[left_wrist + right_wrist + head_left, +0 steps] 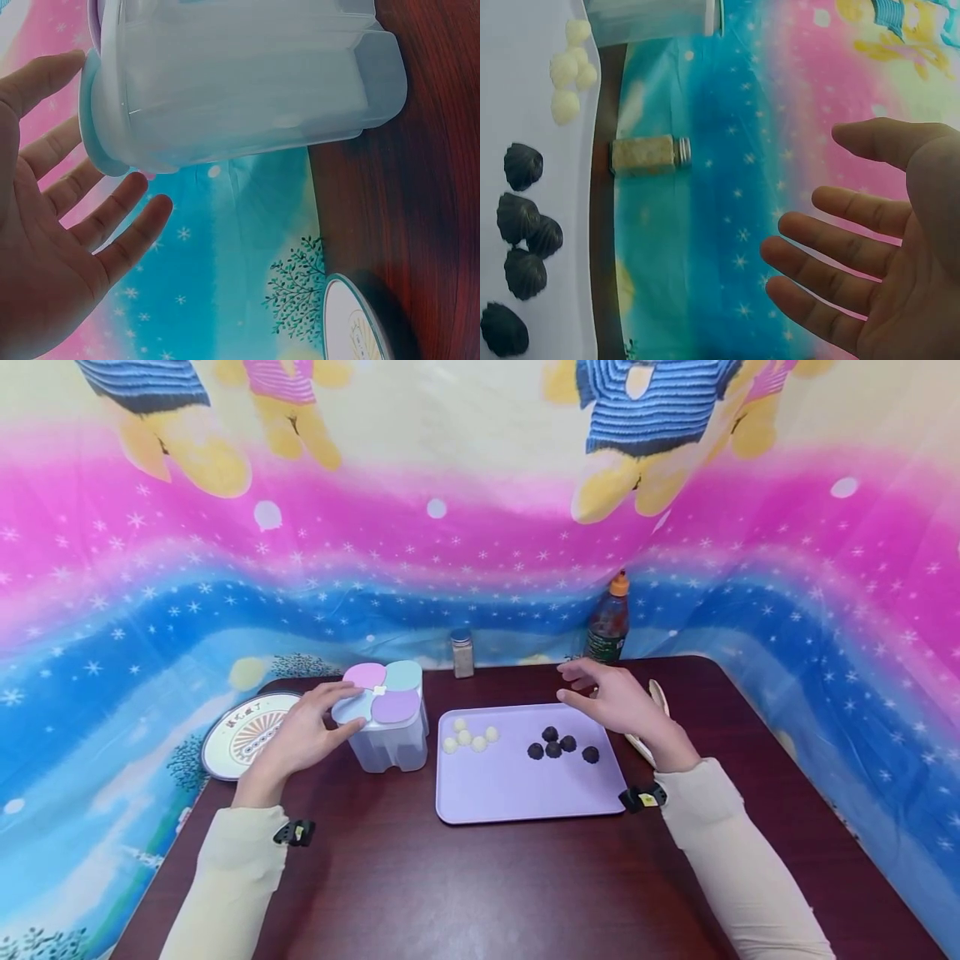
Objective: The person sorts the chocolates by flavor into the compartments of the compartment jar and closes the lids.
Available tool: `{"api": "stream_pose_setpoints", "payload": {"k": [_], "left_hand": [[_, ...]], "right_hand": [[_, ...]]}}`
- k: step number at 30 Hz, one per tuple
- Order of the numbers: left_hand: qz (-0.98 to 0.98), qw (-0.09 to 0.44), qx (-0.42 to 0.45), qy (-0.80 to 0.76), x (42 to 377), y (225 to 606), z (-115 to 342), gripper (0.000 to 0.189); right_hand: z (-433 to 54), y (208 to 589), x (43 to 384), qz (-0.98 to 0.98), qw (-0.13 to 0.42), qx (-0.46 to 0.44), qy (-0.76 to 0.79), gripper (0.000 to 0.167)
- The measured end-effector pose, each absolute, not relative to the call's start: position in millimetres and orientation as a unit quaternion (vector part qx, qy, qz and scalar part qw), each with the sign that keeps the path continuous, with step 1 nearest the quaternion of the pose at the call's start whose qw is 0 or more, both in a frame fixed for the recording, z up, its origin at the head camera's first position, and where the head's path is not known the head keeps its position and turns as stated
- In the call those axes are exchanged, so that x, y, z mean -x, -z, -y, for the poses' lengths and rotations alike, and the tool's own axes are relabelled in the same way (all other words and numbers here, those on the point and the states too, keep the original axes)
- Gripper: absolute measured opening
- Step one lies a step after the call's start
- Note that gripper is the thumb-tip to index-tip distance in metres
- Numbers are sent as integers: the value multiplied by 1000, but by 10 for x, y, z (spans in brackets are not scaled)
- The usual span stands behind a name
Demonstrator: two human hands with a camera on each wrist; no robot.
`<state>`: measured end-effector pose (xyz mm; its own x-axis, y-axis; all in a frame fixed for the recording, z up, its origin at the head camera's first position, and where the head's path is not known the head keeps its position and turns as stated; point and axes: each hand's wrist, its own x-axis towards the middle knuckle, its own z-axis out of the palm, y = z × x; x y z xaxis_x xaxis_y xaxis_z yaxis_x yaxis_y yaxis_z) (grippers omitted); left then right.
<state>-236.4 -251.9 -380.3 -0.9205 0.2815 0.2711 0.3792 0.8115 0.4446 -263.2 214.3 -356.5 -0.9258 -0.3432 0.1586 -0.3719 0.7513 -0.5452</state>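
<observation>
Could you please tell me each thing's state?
Clear plastic box with pastel petal lid: upright, lid on
Lilac rectangular tray: flat, holding white balls and black balls
Small clear jar: upright, capped
Dark bottle with orange cap: upright, capped
Round white patterned plate: face up
Left hand: fingers at the lid
Right hand: relaxed, empty

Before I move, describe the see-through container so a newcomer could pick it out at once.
On the dark wooden table, find the flat lilac tray. In the head view, just left of it and right of the patterned plate, stands the see-through container, with the left hand at its top. Unlike its neighbours, it has a four-petalled lid in pink, mint, pale blue and lilac.
</observation>
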Motion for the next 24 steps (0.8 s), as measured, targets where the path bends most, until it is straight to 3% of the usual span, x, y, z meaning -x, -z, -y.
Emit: {"api": "stream_pose_setpoints", "payload": {"k": [24], "left_hand": [[948, 88, 170, 255, 2359, 3829, 2494, 56]], "right_hand": [[-1626, 3648, 2629, 924, 27, -218, -311, 44]]}}
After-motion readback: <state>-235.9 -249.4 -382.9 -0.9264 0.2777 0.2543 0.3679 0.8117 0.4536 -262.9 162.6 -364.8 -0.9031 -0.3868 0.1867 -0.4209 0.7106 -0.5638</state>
